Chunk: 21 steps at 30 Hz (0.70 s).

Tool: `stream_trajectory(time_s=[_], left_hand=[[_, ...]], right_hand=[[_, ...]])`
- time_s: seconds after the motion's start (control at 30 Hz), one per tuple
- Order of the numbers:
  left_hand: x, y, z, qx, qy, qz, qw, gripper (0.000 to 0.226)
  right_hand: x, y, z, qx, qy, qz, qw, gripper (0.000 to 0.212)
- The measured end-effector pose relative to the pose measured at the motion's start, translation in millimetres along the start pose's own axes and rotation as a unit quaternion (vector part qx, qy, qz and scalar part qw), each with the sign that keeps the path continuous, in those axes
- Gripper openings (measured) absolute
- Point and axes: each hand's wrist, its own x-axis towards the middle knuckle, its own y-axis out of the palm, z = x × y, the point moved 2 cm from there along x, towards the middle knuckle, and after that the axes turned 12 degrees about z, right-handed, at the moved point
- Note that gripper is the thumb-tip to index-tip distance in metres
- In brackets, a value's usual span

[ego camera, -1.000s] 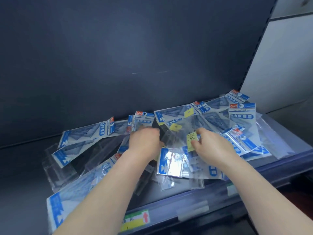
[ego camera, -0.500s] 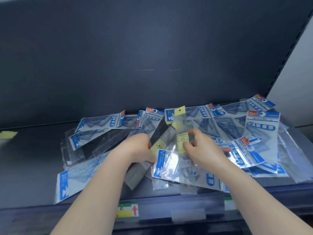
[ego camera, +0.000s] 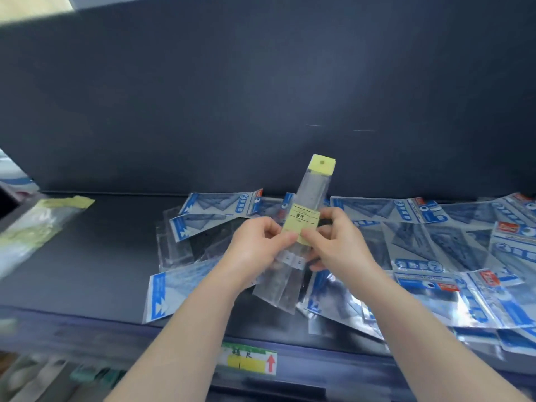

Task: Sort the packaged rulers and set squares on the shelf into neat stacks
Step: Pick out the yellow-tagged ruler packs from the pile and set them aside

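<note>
- The left hand (ego camera: 258,245) is pinching the ruler packs (ego camera: 316,187) at their middle. Its thumb is pressing on the lower left corner of the yellow label (ego camera: 303,224) and its fingers are curling round behind.
- The right hand (ego camera: 339,245) is gripping the same ruler packs from the other side, with its thumb lying on the label's lower right corner and its fingers curling round the back.
- The ruler packs are being held almost upright, lifted off the shelf (ego camera: 101,256). Their yellow hanging tab is showing at the top, against the dark back panel (ego camera: 261,97).
- Below the hands, the lower ends of the ruler packs are fanning apart into several narrow clear sleeves, though I cannot tell how many.
- The set square packs (ego camera: 435,248) are lying scattered and overlapping behind, beneath and to the right of the ruler packs, with their blue-and-white headers pointing in different directions.
- Well to the left of the ruler packs, some yellow-topped packs (ego camera: 37,224) are lying at the end of the shelf, too blurred to read.
- Below the ruler packs, a price tag (ego camera: 249,362) with a yellow band and a red upward arrow is sitting on the shelf's front edge.
</note>
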Motion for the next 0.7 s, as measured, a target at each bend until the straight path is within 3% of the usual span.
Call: stream_trajectory(time_s=[0.17,0.27,0.37,0.43,0.53,0.7], left_hand=[[-7,-58,29,0.043,-0.009,-0.005,0.999,0.022],[-12,-108,59,0.053,-0.024,-0.05,0.997,0.022],[-20,-171,94,0.079,-0.041,-0.111,0.99,0.018],[-31,-212,118,0.133,-0.06,-0.137,0.98,0.013],[-55,-269,150,0.203,-0.104,-0.173,0.958,0.015],[-83,-347,190,0.252,-0.17,-0.229,0.925,0.027]], right_hand=[[23,60,13,0.007,-0.005,-0.001,1.0,0.022],[40,112,23,-0.122,-0.015,0.025,0.992,0.008],[56,171,35,-0.368,-0.051,0.032,0.928,0.019],[64,216,45,-0.467,-0.092,0.047,0.878,0.023],[74,280,52,-0.538,-0.134,0.093,0.827,0.029],[88,358,57,-0.578,-0.16,0.153,0.786,0.028]])
